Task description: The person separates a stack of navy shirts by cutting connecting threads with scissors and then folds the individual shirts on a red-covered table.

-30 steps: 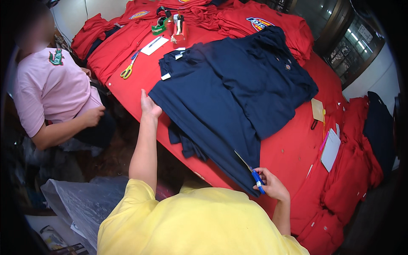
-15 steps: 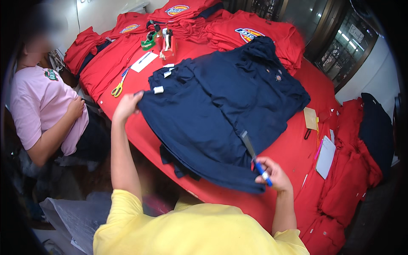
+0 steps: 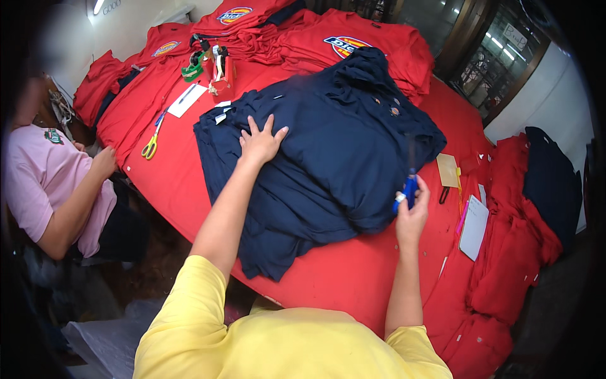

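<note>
A dark navy shirt [image 3: 315, 158] lies spread over the red-covered table, with its folds toward the far side and its lower edge near me. My left hand [image 3: 261, 144] rests flat on the cloth near its left part, fingers spread. At the shirt's right edge, my right hand [image 3: 411, 211] grips a blue-handled tool [image 3: 409, 188] with a narrow blade pointing away from me. The blade is blurred against the dark cloth, so its exact kind is unclear. Small white tags [image 3: 220, 118] show at the shirt's left side.
Yellow-handled scissors [image 3: 149, 148] and a paper with a pen [image 3: 187, 100] lie to the left. Beyond stand a red holder [image 3: 221, 79] and a green tape dispenser [image 3: 192, 67]. Folded red shirts [image 3: 360, 41] fill the back; a white pad [image 3: 473, 228] is at right. A person in pink [image 3: 53, 183] stands left.
My left hand has let go of the shirt's left corner and now lies flat on the cloth. My right hand has moved away from me with the tool. The shirt's near edge has shifted and dropped.
</note>
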A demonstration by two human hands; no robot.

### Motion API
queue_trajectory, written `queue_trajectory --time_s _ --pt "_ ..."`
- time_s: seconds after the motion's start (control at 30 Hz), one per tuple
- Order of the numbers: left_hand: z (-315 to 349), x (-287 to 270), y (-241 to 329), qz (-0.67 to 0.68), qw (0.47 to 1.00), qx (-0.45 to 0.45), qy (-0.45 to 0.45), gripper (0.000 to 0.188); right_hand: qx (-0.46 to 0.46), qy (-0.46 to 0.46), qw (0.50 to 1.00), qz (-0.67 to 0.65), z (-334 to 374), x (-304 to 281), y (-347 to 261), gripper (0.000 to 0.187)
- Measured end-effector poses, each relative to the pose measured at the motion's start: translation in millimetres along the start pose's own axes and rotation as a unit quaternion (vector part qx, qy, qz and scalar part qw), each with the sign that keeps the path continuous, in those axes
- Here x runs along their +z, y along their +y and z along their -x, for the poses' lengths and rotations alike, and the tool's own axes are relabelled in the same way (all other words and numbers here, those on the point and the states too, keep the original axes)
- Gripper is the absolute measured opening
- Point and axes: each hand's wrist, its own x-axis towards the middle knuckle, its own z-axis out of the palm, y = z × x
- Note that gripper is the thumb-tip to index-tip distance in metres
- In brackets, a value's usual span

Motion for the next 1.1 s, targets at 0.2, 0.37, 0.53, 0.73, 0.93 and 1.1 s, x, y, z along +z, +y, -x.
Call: queue_trajectory --time_s 0.2,0.37,0.53,0.73,0.93,1.1 --pt "-60 43 30 -0.078 0.996 0.041 0.018 0.073 -0.052 -0.002 0.991 0.12 -9 77 35 0.054" --pt "-107 41 50 -0.111 0.992 0.051 -0.008 0.065 -0.076 0.014 0.98 0.183 -4 110 48 0.057" --pt "-132 34 36 -0.008 0.996 0.076 -0.04 0.067 -0.114 0.012 0.969 0.22 -39 130 52 0.055" --pt "-50 17 -46 0.295 0.917 0.163 0.212 0.036 -0.117 0.039 0.984 0.126 -44 116 64 0.053" --pt "90 10 -98 0.358 0.931 -0.009 0.064 0.038 0.02 -0.04 0.993 -0.106 -27 84 1 0.046" --pt "151 7 -68 0.161 0.943 0.191 0.219 0.03 0.147 -0.247 0.919 -0.269 70 57 -62 0.048"
